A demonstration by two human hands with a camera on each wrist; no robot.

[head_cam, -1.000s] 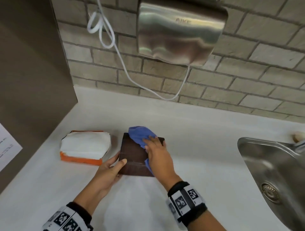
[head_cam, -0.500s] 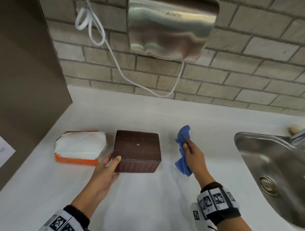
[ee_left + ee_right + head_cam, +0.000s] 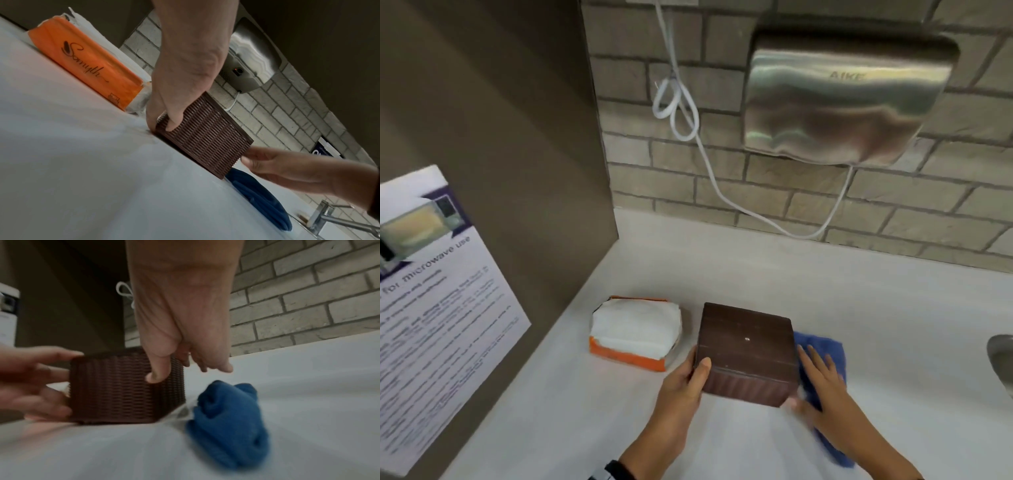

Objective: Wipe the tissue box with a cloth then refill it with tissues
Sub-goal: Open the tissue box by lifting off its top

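A dark brown ribbed tissue box [image 3: 746, 339] stands on the white counter [image 3: 739, 270]. My left hand [image 3: 697, 368] grips its near left corner, thumb on the front edge and fingers down the left side [image 3: 162, 123]. A blue cloth [image 3: 825, 344] lies crumpled on the counter against the box's right side, and nothing holds it [image 3: 228, 415]. Above it hovers my right hand [image 3: 815, 366], fingers straight, its thumb by the box's near right corner [image 3: 156, 376]. An opened orange pack of white tissues [image 3: 635, 330] lies left of the box.
A steel hand dryer [image 3: 842, 99] with a looped white cord [image 3: 681, 113] hangs on the brick wall behind. The sink rim [image 3: 1001, 356] shows at the right edge, its tap [image 3: 329, 216] beyond the cloth. A brown side panel with a notice [image 3: 441, 291] closes off the left.
My right hand carried the cloth off the box top to the right, let it go on the counter and came back beside the box. My left hand stayed on the box.
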